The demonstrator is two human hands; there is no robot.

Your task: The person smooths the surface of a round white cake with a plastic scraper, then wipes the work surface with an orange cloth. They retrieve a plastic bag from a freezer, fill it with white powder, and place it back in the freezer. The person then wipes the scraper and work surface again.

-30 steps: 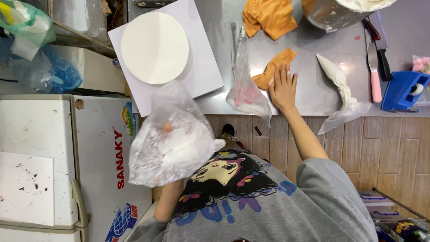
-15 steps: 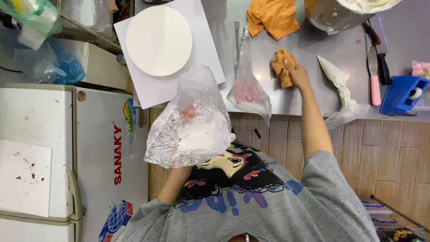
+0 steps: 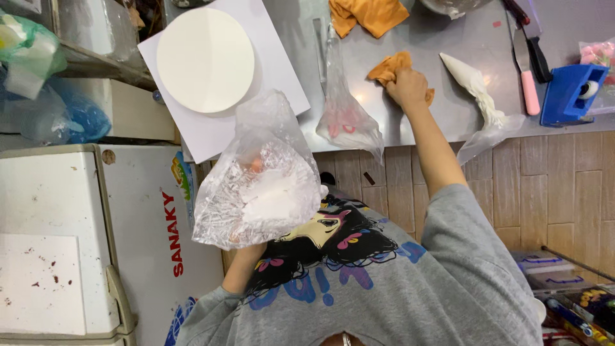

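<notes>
On the stainless steel table (image 3: 448, 83), right hand (image 3: 408, 86) is pressed down on a crumpled orange cloth (image 3: 392, 69), grip closed around it, arm stretched forward. Left hand (image 3: 246, 240) is raised off the table, near the chest, mostly hidden behind a crinkled clear plastic bag with white cream inside (image 3: 262, 182); grip holds that bag from below, fingers not visible.

Just left of the orange cloth: a second clear plastic bag with pink-red smears (image 3: 346, 115), lying on the table with its lower end hanging past the front edge. Right of the right hand: a white-filled piping bag (image 3: 477, 90), tail drooping over the front edge. Further right: a knife with a pink handle (image 3: 526, 74) and a blue plastic box (image 3: 567, 93).

Far side of the table: another orange cloth, bunched (image 3: 371, 14). Left end: round white cake disc (image 3: 205, 59) on a white square board (image 3: 221, 128), board overhanging the table. Below-left: white chest freezer (image 3: 57, 243).
</notes>
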